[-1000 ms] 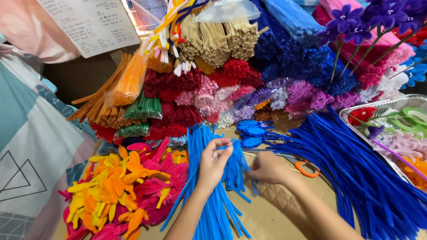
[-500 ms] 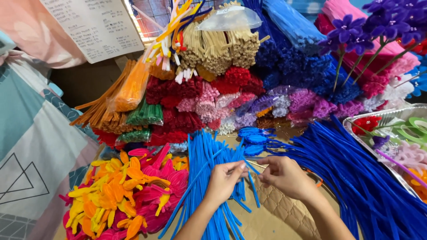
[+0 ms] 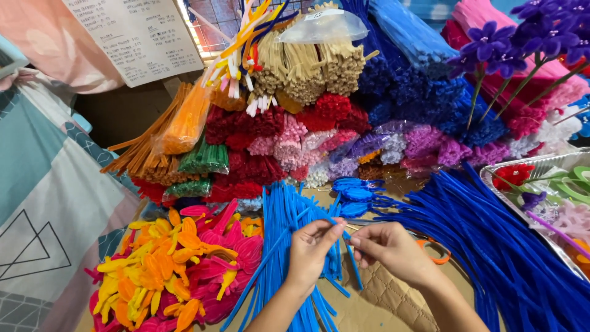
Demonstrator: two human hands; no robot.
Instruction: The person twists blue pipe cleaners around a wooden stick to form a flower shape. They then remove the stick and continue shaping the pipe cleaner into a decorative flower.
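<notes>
While the left hand [image 3: 310,249] pinches a light-blue pipe cleaner [image 3: 352,261], the right hand [image 3: 393,249] grips its end. Both hover over the light-blue pipe-cleaner pile [image 3: 283,227].

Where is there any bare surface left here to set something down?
Only the quilted tan mat below the right hand, between the light blue pipe cleaners and the dark blue pipe cleaners. The rest is crowded: petal shapes on the left, the foil tray filled.

Flower pile [image 3: 172,270] lies left of stem heap [image 3: 491,246].

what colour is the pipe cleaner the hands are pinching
Light blue, seen in the head view: the pipe cleaner between left hand and right hand.
</notes>
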